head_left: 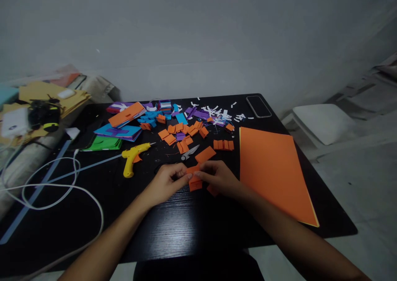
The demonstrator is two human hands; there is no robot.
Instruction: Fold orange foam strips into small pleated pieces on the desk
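Observation:
Near the front middle of the black table, my left hand [170,181] and my right hand [219,176] pinch a small folded piece of orange paper [195,183] between them. The left fingers close on its left edge, the right ones on its upper right. Another orange piece [212,190] lies partly hidden under my right hand. Just beyond my hands rests a flat orange rectangle of paper [205,154]. Scissors [190,153] lie past it with blades pointing up and right; their handles are mostly hidden behind my left hand.
A yellow glue gun [134,159] lies left of my hands. Behind are folded orange pieces [180,133], white scraps [221,114] and stacked coloured paper [118,132]. Large orange sheets [273,169] lie at right, a phone [258,106] at back right. A white cable [93,198] loops at left.

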